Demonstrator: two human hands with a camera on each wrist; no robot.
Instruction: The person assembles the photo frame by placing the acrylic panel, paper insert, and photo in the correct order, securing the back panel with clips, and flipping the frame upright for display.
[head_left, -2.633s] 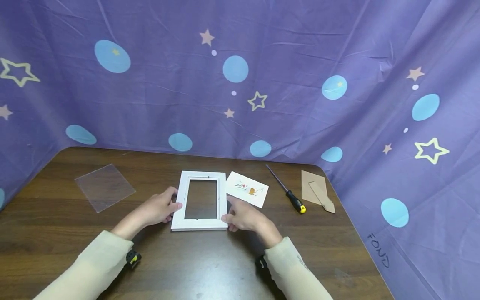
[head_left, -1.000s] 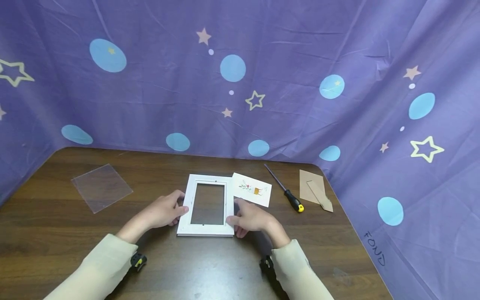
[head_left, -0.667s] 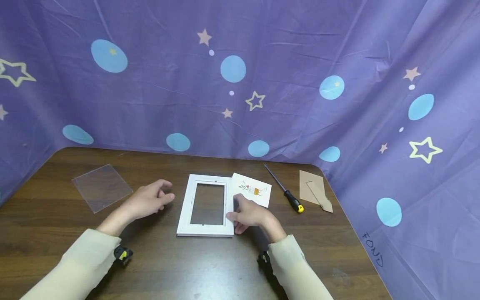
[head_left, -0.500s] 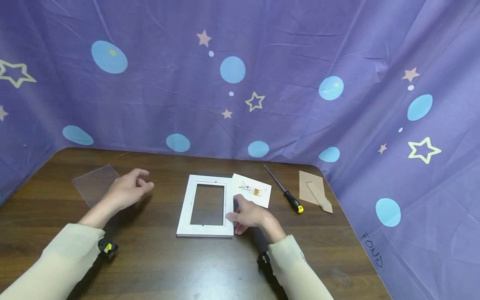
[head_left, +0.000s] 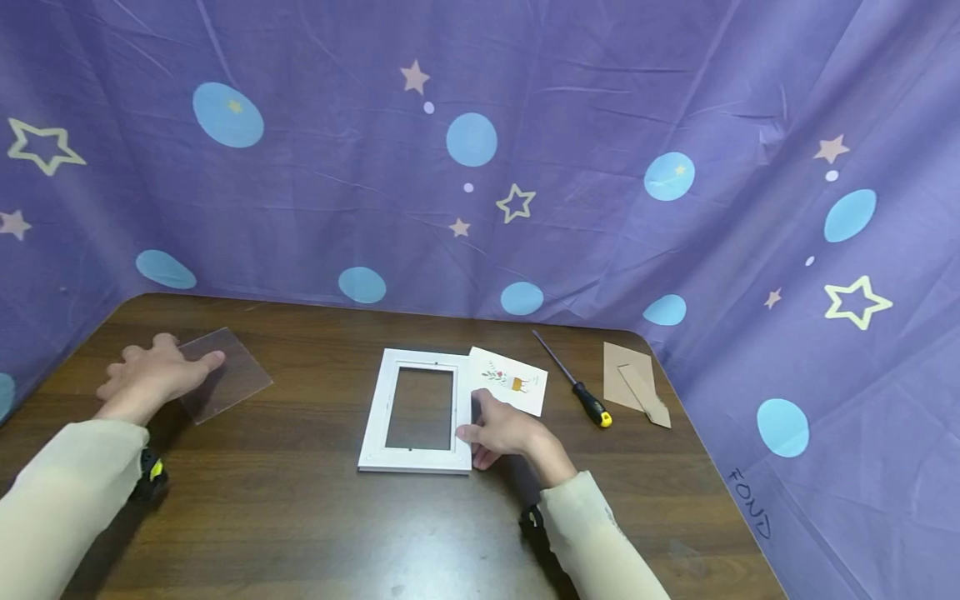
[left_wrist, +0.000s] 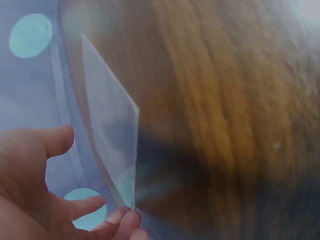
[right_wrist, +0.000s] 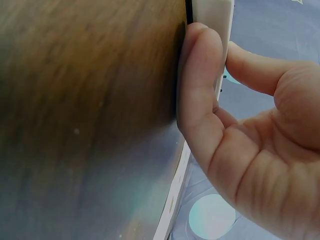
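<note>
Left hand [head_left: 153, 375] spread at clear square sheet [head_left: 236, 381], right hand [head_left: 508, 432] pinching white rectangular frame [head_left: 415, 460].
I see sheet far left, partly covered by left hand, fingertip contact unclear; frame farther right, right border between right thumb and fingers.

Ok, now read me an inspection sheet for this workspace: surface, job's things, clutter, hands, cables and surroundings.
Surface: brown wood-grain table, glare near the front.
Job's things: white frame, lying flat, opening bare; clear sheet to its left; printed card at its right edge; brown board far right.
Clutter: screwdriver between card and board, unheld.
Hands: left hand spread at the sheet's left corner, contact uncertain; right hand grips the frame's right side.
Cables: nothing seen.
Surroundings: purple curtain behind and beside the table, with stars, blue spots and handwritten "FOND" at right.
</note>
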